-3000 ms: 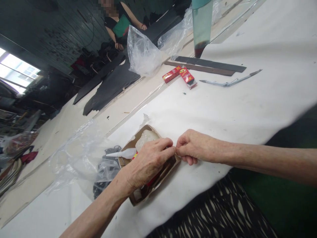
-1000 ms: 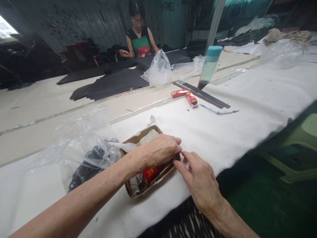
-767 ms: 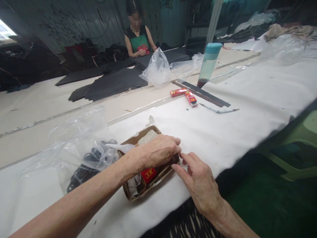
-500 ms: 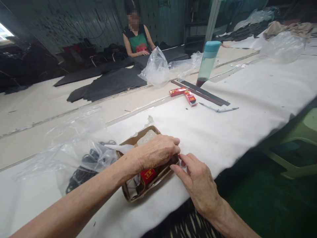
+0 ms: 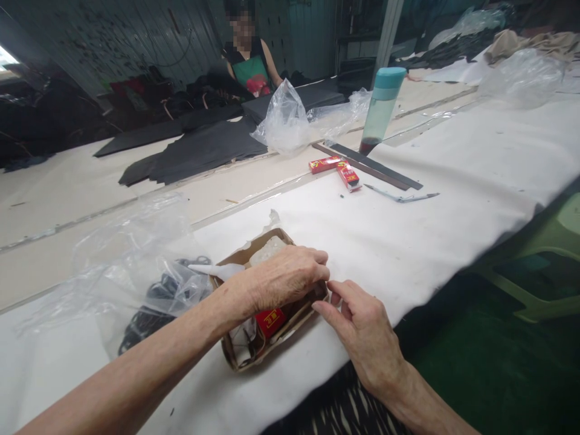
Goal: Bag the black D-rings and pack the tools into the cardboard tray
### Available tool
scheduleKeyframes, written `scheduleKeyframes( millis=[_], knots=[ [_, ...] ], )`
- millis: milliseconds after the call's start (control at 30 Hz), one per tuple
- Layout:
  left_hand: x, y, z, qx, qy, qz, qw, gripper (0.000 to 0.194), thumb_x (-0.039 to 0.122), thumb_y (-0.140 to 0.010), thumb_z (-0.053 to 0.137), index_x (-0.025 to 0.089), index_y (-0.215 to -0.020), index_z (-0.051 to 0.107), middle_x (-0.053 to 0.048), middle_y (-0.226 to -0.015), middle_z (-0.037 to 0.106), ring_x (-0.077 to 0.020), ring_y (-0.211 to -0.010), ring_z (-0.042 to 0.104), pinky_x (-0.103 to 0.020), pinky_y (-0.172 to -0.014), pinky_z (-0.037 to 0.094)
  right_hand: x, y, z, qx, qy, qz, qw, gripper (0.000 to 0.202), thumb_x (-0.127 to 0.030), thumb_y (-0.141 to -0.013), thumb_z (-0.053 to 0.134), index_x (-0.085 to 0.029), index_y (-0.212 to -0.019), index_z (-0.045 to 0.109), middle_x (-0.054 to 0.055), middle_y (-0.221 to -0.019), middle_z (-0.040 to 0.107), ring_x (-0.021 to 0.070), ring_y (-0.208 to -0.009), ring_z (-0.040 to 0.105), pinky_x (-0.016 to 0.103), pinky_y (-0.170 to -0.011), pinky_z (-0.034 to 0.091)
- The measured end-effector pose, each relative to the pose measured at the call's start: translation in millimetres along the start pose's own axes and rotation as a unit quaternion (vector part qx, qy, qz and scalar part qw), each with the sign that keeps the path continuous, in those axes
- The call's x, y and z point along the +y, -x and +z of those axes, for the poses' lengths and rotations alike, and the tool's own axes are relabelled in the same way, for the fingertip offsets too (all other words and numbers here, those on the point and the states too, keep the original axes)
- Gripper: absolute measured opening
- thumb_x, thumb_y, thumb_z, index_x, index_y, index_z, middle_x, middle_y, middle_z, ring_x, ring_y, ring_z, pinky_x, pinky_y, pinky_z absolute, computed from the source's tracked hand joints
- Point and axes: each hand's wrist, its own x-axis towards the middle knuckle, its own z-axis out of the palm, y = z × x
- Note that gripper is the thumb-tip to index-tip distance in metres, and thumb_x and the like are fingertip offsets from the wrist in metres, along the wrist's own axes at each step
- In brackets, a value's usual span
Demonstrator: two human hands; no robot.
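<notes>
The right hand (image 5: 362, 335) lies palm down on the white cloth (image 5: 453, 199), fingers loosely spread and holding nothing, its fingertips (image 5: 333, 289) touching the near right corner of the box (image 5: 290, 320). The left hand (image 5: 283, 278) reaches over that brown cardboard box from the left, fingers curled down over its right end; whether they pinch anything inside cannot be told. Under the left wrist, inside the box, lies a red packet (image 5: 270, 319) with a yellow mark too small to read. Beyond the left hand, at the box's far end, sits a whitish lump (image 5: 268, 249), and a white nozzle (image 5: 212, 270) sticks out leftward over the rim. Just left of the box lies a clear bag (image 5: 136, 266) with black loops (image 5: 158, 296) inside.

Well beyond both hands lie two red cartons (image 5: 338, 169) with yellow print, unreadable, then a metal tool (image 5: 401, 196), dark strips (image 5: 376, 166) and a teal bottle (image 5: 380, 109). Left of the bottle stands another clear bag (image 5: 283, 121), with black sheets (image 5: 199, 148) behind it. Farthest off, a person (image 5: 249, 60) sits at the table.
</notes>
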Motion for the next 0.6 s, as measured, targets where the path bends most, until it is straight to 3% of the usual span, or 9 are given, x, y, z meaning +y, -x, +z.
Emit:
scheduleKeyframes(
  millis=[300, 600],
  knots=[
    [-1.0, 0.9, 1.7, 0.003, -0.001, 0.005, 1.0, 0.015, 0.017, -0.086, 0.053, 0.015, -0.072, 0.057, 0.001, -0.074, 0.052, -0.0097, -0.062, 0.05, -0.023, -0.054, 0.033, 3.4, 1.8, 3.5, 0.004, -0.009, -0.006, 1.0, 0.015, -0.033, -0.084, 0.061, -0.018, -0.083, 0.063, -0.001, -0.069, 0.058, 0.0129, -0.057, 0.051, 0.024, -0.053, 0.039],
    [-3.1, 2.1, 7.3, 0.023, -0.006, 0.014, 1.0, 0.016, 0.019, -0.088, 0.052, 0.015, -0.073, 0.057, 0.001, -0.075, 0.053, -0.0089, -0.062, 0.049, -0.023, -0.055, 0.035, 0.0, 0.6, 3.4, -0.017, -0.056, 0.041, 0.997, 0.014, -0.032, -0.083, 0.061, -0.018, -0.08, 0.063, -0.002, -0.068, 0.057, 0.0117, -0.056, 0.048, 0.025, -0.055, 0.038]
  ],
)
